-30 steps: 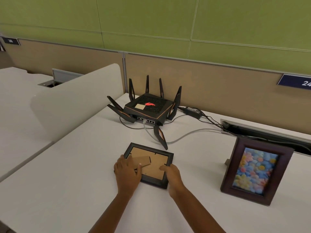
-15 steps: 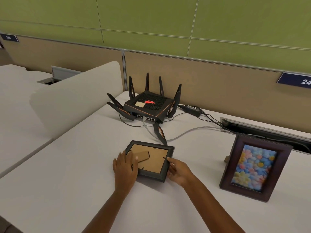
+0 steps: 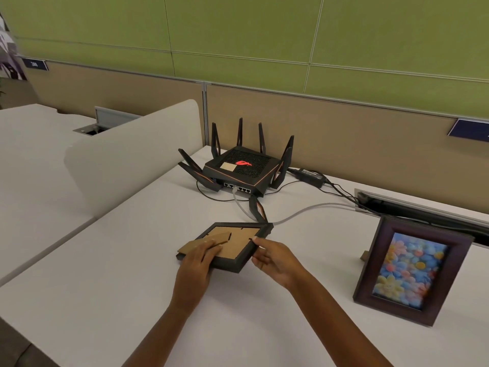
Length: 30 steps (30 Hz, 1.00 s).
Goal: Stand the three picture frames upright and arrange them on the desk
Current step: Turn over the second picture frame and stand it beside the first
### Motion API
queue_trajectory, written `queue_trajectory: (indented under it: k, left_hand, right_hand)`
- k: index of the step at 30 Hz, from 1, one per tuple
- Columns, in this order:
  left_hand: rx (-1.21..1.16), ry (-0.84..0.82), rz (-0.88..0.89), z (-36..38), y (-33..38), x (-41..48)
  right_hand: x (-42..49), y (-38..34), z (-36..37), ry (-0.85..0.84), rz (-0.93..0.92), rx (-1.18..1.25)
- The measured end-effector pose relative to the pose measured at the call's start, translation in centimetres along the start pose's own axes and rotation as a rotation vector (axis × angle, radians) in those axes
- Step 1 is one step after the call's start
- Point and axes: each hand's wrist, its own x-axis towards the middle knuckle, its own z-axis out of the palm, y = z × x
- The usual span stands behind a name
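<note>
A small black picture frame (image 3: 239, 256) lies face down at the middle of the white desk (image 3: 105, 274), its brown cardboard back up and its near edge lifted slightly. My left hand (image 3: 197, 263) grips its near left corner, fingers on the cardboard stand flap (image 3: 209, 241), which is swung out to the left. My right hand (image 3: 274, 258) pinches the frame's right edge. A dark brown frame (image 3: 412, 271) with a colourful flower picture stands upright at the right. A third frame is not in view.
A black router (image 3: 242, 169) with several antennas sits behind the small frame, one antenna reaching almost to its far corner. Cables and a power brick (image 3: 311, 176) run right to a cable slot (image 3: 423, 207). A white divider (image 3: 132, 152) stands at the left.
The small frame has lifted off the desk at its near side and turned a little. Its stand flap has swung out under my left hand, and my right hand moved to the right edge.
</note>
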Motion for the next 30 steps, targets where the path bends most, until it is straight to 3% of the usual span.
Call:
queue_trajectory:
  k: [6, 13, 18, 24, 30]
  left_hand:
    - [-0.064, 0.147, -0.109, -1.3, 0.8, 1.9]
    - [-0.342, 0.203, -0.232, -2.4, 4.8, 4.0]
    - [-0.705, 0.143, -0.371, -2.2, 6.9, 6.2]
    - [-1.098, 0.046, -0.52, -1.7, 8.6, 7.7]
    - [-1.177, -0.12, -0.632, -0.4, 9.1, 8.6]
  right_hand:
    - [0.2, -0.5, -0.1, -0.036, -0.106, -0.087]
    - [0.5, -0.9, -2.3, 0.095, -0.256, -0.198]
    - [0.7, -1.4, -4.7, 0.202, -0.364, -0.246]
    - [0.4, -2.4, -7.0, 0.139, -0.467, -0.261]
    - [-0.5, -2.3, -7.6, 0.136, -0.501, -0.173]
